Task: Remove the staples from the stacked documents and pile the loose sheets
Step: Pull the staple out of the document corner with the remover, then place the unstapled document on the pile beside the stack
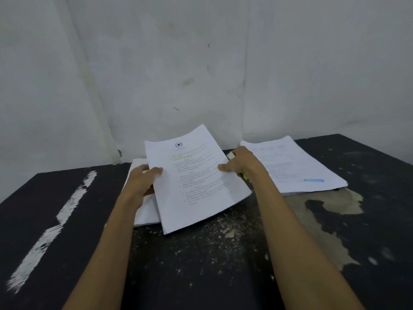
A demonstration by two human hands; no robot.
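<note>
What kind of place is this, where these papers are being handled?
Probably a plain back room or makeshift office: a worn black table with chipped paint, a bare stained white wall behind it, and a stack of printed documents beside the held document.

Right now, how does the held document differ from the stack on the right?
The held document is gripped by the left hand and right hand and tilted; the right stack lies flat on the table, untouched. The held document is thin; the right stack is thick. The held document shows an emblem and yellow highlighting; the right stack has a blue patch. Both are white printed paper.
</note>
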